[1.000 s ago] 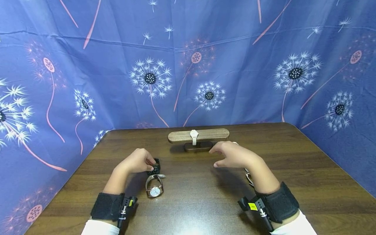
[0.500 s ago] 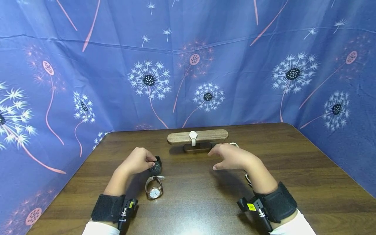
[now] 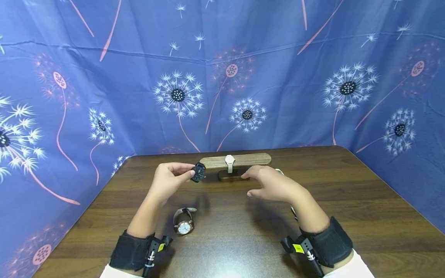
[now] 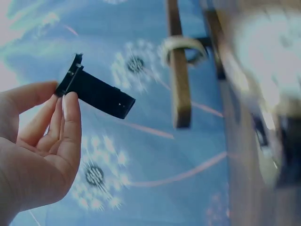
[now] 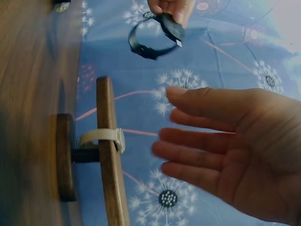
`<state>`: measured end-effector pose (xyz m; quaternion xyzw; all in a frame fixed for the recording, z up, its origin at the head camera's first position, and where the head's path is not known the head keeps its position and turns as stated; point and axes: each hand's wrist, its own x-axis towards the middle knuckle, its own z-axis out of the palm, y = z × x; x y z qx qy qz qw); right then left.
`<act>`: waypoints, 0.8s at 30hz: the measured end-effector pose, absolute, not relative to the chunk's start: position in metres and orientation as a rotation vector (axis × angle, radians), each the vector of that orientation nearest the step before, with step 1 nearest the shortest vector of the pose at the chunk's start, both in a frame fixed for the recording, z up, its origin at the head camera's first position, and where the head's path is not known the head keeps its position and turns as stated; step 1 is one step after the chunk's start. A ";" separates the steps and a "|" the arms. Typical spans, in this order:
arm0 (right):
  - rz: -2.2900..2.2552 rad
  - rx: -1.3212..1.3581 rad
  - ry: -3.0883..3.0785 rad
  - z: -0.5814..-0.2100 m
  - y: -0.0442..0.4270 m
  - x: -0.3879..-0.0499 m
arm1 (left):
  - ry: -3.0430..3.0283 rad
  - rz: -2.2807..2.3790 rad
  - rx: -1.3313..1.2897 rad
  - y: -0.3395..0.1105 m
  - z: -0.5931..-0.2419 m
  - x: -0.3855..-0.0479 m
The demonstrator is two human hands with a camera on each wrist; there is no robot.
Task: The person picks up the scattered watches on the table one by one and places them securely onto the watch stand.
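My left hand (image 3: 167, 180) pinches a black wristwatch (image 3: 198, 172) by its case, raised above the table near the left end of a wooden watch stand (image 3: 255, 158). In the left wrist view the black strap (image 4: 101, 94) hangs out from thumb and fingers; the right wrist view shows it as a curved loop. A white watch (image 3: 230, 160) is wrapped around the stand's bar. My right hand (image 3: 278, 183) hovers in front of the stand's right part, its fingers apart and holding nothing.
A brown-strapped watch with a white dial (image 3: 184, 227) lies on the table (image 3: 222, 247) at the left front. Another light-coloured item (image 3: 279, 171) sits behind my right hand, mostly hidden. A blue dandelion-print cloth (image 3: 292, 127) hangs behind the table.
My left hand has lifted the black watch off the table and carried it up and right, toward the stand's left end. My right hand has shifted only slightly.
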<state>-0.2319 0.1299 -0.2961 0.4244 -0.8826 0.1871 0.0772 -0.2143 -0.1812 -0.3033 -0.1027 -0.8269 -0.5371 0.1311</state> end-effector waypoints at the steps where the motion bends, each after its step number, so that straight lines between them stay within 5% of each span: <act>1: 0.564 1.265 -2.599 -0.295 0.128 -0.230 | -2.374 -1.602 -0.306 -0.176 -0.301 -0.213; 24: 0.818 1.127 -1.928 -0.287 0.104 -0.215 | -2.011 -2.164 -0.434 -0.098 -0.271 -0.192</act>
